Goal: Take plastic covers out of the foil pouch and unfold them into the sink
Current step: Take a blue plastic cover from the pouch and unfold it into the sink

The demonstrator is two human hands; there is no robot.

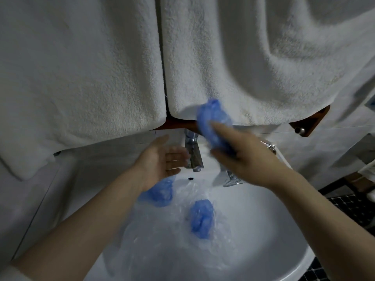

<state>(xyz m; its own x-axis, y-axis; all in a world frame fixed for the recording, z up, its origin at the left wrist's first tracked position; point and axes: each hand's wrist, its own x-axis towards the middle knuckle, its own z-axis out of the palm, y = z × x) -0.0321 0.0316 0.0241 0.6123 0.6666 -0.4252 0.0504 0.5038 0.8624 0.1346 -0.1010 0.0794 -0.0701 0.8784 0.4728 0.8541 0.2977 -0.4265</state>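
Setting: white terry towels [81,67] hang on the wall above a white round ceramic sink [263,230]; a chrome tap [193,153] stands at its far edge.
Held cover: a crumpled, thin blue plastic cover [213,118], bunched and not yet unfolded, is raised over the tap, in front of the towels.
Right hand: the right hand [249,159] clamps the bunch, fingers curled round its lower end.
Left hand: the left hand [160,161] is spread, palm up, holding nothing, just left of the tap.
Handling: the film looks very light, limp and slippery; best pinched at an edge or hem with both hands and pulled apart gently, since it likely tears easily.
In the basin: two more blue bunches [200,218] lie on clear crinkled film [162,240].
Pouch: a crinkled silver foil pouch [268,147] shows behind the right hand, on the far right rim.
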